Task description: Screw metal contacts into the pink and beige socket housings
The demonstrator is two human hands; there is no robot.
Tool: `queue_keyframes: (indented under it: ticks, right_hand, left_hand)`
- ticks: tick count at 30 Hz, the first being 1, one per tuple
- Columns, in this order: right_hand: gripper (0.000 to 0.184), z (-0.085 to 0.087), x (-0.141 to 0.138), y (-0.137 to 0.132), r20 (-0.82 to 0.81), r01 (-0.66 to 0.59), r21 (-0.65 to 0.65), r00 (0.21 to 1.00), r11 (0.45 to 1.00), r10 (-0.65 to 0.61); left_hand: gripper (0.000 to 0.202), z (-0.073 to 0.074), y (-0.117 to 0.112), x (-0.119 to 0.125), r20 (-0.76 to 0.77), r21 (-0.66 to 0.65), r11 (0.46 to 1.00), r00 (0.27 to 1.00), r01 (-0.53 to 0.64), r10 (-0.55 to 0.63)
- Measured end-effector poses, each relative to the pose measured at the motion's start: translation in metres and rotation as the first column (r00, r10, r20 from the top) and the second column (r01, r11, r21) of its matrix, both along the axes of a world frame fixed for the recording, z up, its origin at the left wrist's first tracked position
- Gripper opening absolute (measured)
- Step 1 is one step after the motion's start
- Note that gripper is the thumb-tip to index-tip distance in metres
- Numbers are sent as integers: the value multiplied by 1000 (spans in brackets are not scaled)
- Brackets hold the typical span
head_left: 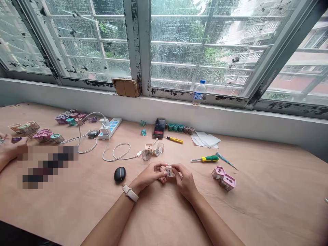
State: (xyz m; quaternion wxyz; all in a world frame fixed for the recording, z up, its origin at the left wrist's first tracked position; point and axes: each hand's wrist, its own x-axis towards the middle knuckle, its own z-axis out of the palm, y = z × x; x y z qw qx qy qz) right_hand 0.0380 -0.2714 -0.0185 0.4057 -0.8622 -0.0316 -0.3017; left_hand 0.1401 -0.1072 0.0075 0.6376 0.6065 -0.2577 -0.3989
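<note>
A small pencil sharpener part [169,172], pale and see-through with metal showing, is pinched between my two hands above the table. My left hand [150,175] grips its left side, thumb and fingers closed. My right hand [186,181] has its fingertips closed on the right side and top edge. Just beyond my hands stands a peach-topped pencil sharpener [148,151], with clear sharpener pieces [159,149] beside it. Two pink pencil sharpeners [227,182] sit to the right of my right hand. My fingers cover part of the held piece.
A black oval case [120,174] lies left. Rightward are a green-and-yellow screwdriver [210,158], a thin teal tool [226,161] and white papers [206,140]. Behind are a yellow-handled screwdriver [176,140], teal sharpeners [175,127] and a power strip [114,127]. Another person's hand [12,150] is far left.
</note>
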Motion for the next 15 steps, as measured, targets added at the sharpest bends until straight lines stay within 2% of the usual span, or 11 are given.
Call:
queue_keyframes:
  ticks: [4, 8, 11, 15]
  right_hand:
    - [17, 1, -1, 1, -10, -9, 27, 1000, 1000, 10]
    - [17, 3, -2, 2, 0, -4, 40, 1000, 999, 4]
    - [16, 5, -2, 3, 15, 4, 40, 1000, 999, -4]
    - [15, 7, -2, 4, 35, 1, 33, 999, 999, -2]
  left_hand:
    - [59, 3, 0, -2, 30, 31, 999, 999, 24, -25]
    - [46, 6, 1, -4, 43, -4, 1000, 999, 24, -24]
    - [42, 4, 2, -3, -16, -56, 998, 1000, 19, -20]
    - [47, -3, 2, 0, -98, -96, 995, 994, 30, -40]
